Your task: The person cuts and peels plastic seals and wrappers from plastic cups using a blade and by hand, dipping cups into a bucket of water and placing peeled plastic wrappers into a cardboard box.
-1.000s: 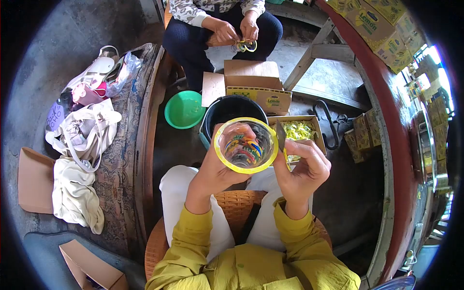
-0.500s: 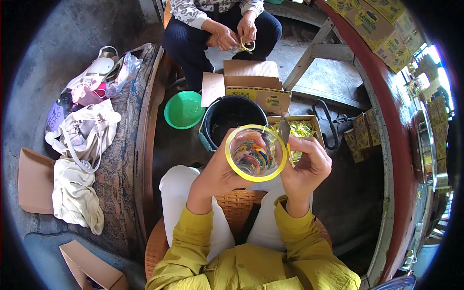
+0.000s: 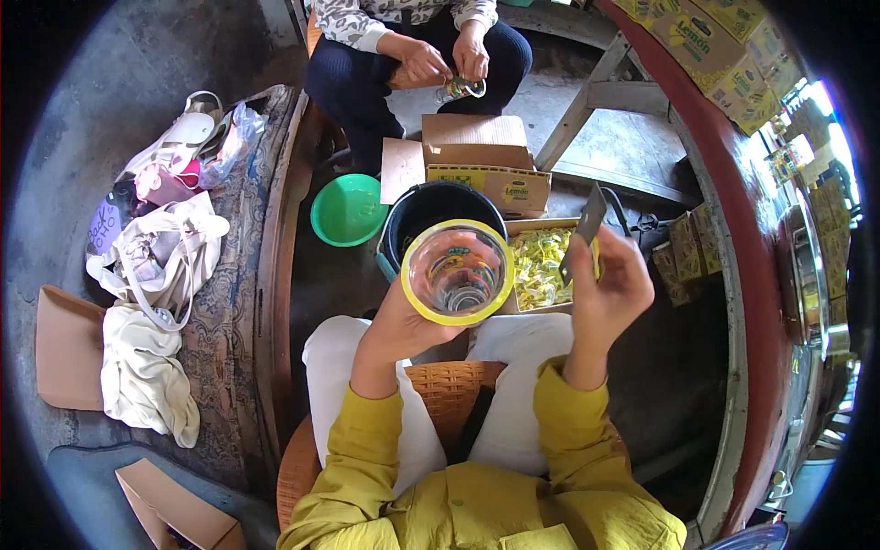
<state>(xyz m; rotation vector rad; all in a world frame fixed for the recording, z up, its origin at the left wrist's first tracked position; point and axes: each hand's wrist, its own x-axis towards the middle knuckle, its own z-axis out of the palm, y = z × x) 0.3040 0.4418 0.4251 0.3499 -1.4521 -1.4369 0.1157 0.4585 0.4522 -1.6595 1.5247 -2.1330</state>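
A clear plastic cup (image 3: 458, 273) with a yellow rim and coloured print faces up toward me, and my left hand (image 3: 397, 332) is wrapped round its side. My right hand (image 3: 607, 289) pinches a thin grey blade (image 3: 584, 229) at the right, apart from the cup. Something small and yellow shows beside the blade at the fingers. Behind the cup stands a dark bucket (image 3: 412, 209), and to its right an open box (image 3: 543, 266) holds many yellow and clear strips.
Across from me a seated person's hands (image 3: 449, 62) hold another cup (image 3: 456, 89). A green basin (image 3: 349, 210) and an open carton (image 3: 495, 183) stand near the bucket. Bags (image 3: 165, 252) lie on the patterned seat at left. Lemon cartons (image 3: 697, 41) are stacked at upper right.
My right hand has moved right, away from the cup, with the blade. The cup has shifted slightly left and up in my left hand. The other person's cup has tilted, showing its side.
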